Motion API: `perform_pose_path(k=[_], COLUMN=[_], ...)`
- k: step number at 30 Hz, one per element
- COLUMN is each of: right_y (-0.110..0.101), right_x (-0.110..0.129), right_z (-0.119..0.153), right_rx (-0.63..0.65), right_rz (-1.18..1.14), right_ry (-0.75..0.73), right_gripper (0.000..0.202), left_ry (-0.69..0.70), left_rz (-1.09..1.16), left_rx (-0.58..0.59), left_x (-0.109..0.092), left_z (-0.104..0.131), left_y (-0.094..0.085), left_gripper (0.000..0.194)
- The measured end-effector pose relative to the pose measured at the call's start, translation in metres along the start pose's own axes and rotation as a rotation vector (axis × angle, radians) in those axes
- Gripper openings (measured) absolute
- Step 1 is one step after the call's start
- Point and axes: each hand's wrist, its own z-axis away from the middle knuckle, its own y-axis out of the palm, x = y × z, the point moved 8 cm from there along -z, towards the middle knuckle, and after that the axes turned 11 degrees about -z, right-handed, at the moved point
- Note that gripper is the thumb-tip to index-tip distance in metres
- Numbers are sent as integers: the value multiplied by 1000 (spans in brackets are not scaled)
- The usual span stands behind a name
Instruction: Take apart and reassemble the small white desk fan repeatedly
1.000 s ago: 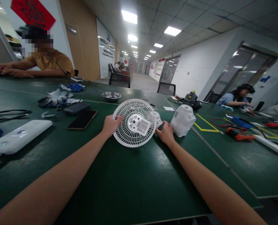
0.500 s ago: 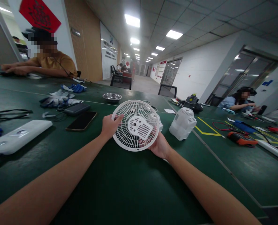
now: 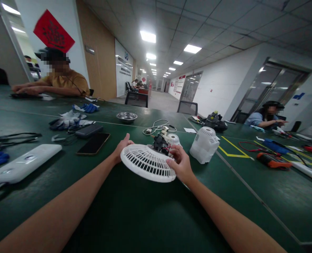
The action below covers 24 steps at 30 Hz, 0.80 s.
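A round white fan grille (image 3: 147, 163) is held tilted above the green table, its slotted side wall facing me. On top of it sits a dark motor (image 3: 159, 143) with thin wires. My left hand (image 3: 122, 149) is at the grille's left rim, thumb raised and the other fingers partly hidden behind it. Around the right side closes my right hand (image 3: 180, 162), thumb on the rim and fingers by the motor and wires. Just behind is a white vented part (image 3: 173, 139), partly covered. A translucent white housing (image 3: 204, 146) stands to the right.
A white cable (image 3: 156, 125) and a metal bowl (image 3: 126, 117) lie beyond the grille. To the left are a phone (image 3: 93, 143), a dark power bank (image 3: 89, 130), gloves (image 3: 66, 120) and a long white device (image 3: 26, 163). An orange multimeter (image 3: 273, 161) lies right. Two people sit across the table.
The grille has tipped from facing me to lying flatter, bringing the motor into view on top. My left thumb has lifted off its face, and my right hand has shifted up its right side.
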Motion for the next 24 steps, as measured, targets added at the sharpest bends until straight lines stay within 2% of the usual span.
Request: perform_pose_path(k=[3,5,8,13,15,17,19,21,24], right_y=[4,8,13,13,10,-1,-18,-35,-50], right_x=[7,9,9,5,4,6,6,2,-19], right_z=[3,3,1,-3,-5,-10,-16,-23,-32], right_rx=[101,153,205,277,295,218,51,-99,-180], right_rz=[243,377,498,497,493,511,573,666,765], right_ry=[-117,-162,-192,-173,-195,-238,-281,-288,-192], right_gripper=[54,52,48,51,46,38,35,41,59], left_ry=[-149,-185,-120,-6,20,45,63,68,71], left_rz=[37,62,11,-208,-251,-263,-279,-304,-335], left_rx=[100,127,122,33,11,-1,-7,-21,-45], left_x=[14,17,12,4,1,-2,-3,-4,-4], left_z=[-3,-2,-2,-2,-1,1,2,3,3], left_y=[-3,-2,1,2,2,2,3,2,1], left_gripper=[49,36,31,42,46,48,49,50,51])
